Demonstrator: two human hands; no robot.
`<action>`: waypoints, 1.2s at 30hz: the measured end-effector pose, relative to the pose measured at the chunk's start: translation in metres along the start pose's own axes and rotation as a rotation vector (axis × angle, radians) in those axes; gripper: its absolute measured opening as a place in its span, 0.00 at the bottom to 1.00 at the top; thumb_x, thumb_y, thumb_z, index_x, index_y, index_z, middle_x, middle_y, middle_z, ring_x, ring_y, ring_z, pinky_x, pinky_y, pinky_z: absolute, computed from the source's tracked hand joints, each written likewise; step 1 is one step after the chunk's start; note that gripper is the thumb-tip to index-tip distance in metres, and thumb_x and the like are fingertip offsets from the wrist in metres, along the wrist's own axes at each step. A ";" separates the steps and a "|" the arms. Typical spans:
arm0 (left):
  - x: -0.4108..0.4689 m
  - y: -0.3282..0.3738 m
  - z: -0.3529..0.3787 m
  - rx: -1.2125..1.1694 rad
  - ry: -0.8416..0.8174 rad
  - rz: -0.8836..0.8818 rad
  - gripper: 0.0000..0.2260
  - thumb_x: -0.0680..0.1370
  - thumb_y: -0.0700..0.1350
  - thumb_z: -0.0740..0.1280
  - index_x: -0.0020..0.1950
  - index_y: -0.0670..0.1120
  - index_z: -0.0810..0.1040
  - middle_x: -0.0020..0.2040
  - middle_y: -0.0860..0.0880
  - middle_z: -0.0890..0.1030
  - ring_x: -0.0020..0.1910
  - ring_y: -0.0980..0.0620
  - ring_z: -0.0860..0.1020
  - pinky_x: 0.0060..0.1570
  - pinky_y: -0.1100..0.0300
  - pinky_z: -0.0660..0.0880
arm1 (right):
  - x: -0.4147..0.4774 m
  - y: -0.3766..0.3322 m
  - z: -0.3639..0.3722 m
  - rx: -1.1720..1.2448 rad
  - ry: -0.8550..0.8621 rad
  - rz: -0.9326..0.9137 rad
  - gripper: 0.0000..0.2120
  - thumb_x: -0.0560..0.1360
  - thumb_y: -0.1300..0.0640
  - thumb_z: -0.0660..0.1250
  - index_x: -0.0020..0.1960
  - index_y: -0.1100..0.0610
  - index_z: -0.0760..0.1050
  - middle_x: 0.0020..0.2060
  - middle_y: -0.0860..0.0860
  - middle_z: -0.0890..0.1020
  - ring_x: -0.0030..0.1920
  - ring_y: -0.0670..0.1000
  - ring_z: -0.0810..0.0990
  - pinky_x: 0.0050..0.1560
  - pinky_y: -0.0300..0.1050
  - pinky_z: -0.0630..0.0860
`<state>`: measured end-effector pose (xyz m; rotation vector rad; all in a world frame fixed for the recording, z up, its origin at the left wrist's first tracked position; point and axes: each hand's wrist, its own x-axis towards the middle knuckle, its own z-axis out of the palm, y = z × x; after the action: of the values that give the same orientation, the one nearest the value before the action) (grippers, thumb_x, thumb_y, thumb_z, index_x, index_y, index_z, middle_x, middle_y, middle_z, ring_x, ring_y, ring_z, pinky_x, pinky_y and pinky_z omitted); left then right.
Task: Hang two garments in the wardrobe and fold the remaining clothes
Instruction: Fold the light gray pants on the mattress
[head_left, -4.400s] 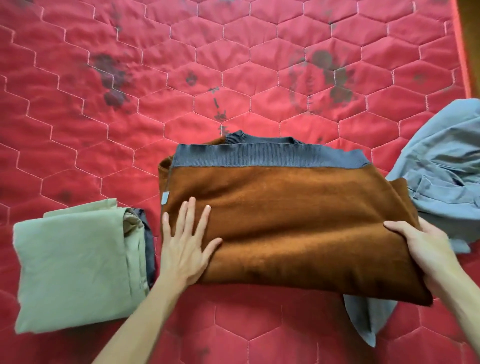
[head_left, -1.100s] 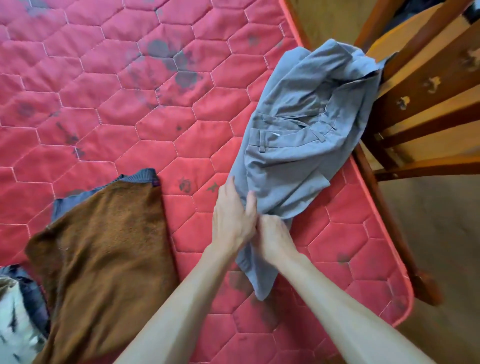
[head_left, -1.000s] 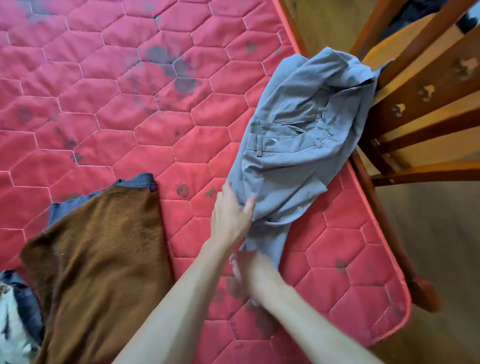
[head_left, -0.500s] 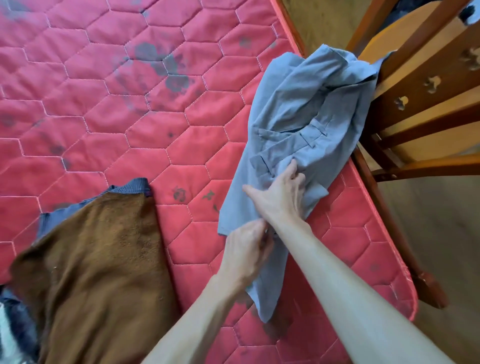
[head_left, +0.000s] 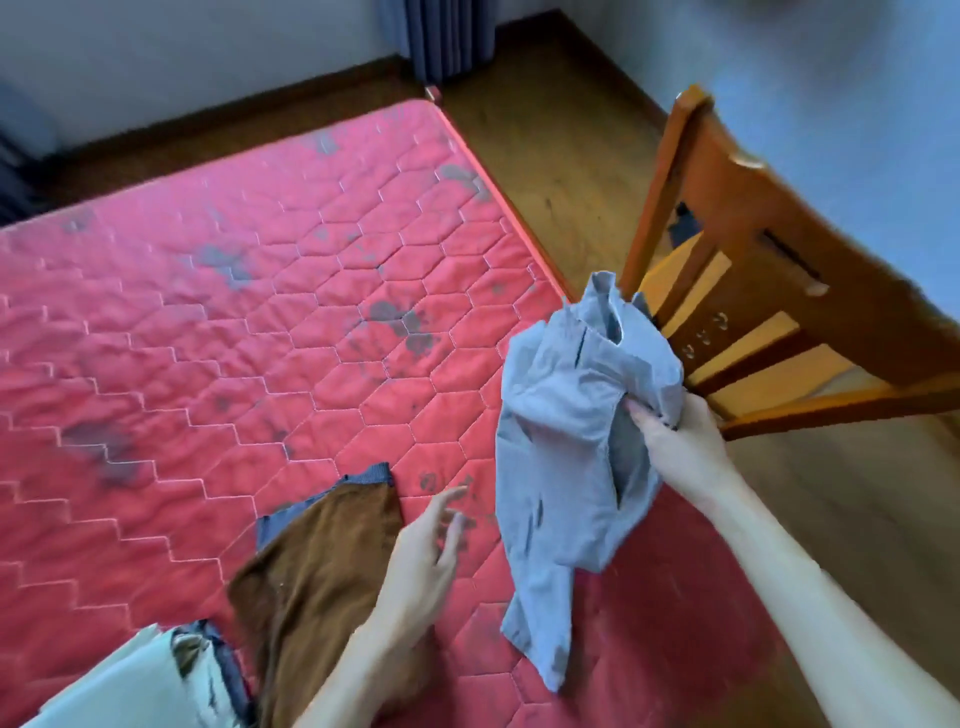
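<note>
Head view: right hand (head_left: 675, 441) grips grey trousers (head_left: 561, 467), bunched and unfolded, above the mattress (head_left: 234, 338) right edge; left hand (head_left: 423, 556) loose, empty. Folded near left: brown sweater (head_left: 317, 577), pale green garment (head_left: 124, 691). Wardrobe unseen; hanging unverifiable.

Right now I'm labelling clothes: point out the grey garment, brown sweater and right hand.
grey garment (head_left: 556, 441): head view, hanging middle panel.
brown sweater (head_left: 317, 571): head view, brown body.
right hand (head_left: 680, 447): head view, back of hand.

the mattress (head_left: 234, 338) was red, quilted in hexagons with dark blotches; the trousers (head_left: 561, 467) grey-blue; the near sweater (head_left: 317, 571) rust-brown, grey-trimmed; the right-hand chair (head_left: 769, 280) orange-brown.
</note>
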<state>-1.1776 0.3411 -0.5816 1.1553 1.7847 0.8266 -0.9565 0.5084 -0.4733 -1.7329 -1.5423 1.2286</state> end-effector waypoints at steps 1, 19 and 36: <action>-0.001 0.021 -0.015 0.008 0.027 0.030 0.17 0.82 0.42 0.63 0.59 0.67 0.72 0.44 0.56 0.84 0.40 0.55 0.83 0.46 0.53 0.80 | -0.008 -0.027 -0.016 0.000 -0.027 -0.037 0.08 0.81 0.61 0.65 0.51 0.55 0.83 0.45 0.48 0.86 0.47 0.47 0.83 0.49 0.39 0.78; -0.129 0.387 -0.183 -0.162 0.056 0.703 0.22 0.68 0.63 0.72 0.60 0.60 0.73 0.59 0.56 0.79 0.59 0.61 0.77 0.57 0.62 0.75 | -0.256 -0.352 -0.213 0.087 0.050 -0.756 0.05 0.72 0.65 0.74 0.45 0.57 0.83 0.41 0.56 0.86 0.45 0.52 0.83 0.49 0.43 0.80; -0.153 0.367 -0.275 -0.004 -0.176 0.207 0.35 0.77 0.66 0.63 0.71 0.40 0.71 0.70 0.36 0.74 0.68 0.41 0.75 0.68 0.42 0.70 | -0.335 -0.477 -0.197 0.808 -0.172 -0.783 0.09 0.73 0.65 0.57 0.38 0.60 0.74 0.29 0.51 0.77 0.32 0.48 0.78 0.35 0.36 0.76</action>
<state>-1.2496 0.3073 -0.1049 1.3831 1.5371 0.8195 -1.0025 0.3325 0.1144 -0.4497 -1.3148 1.2982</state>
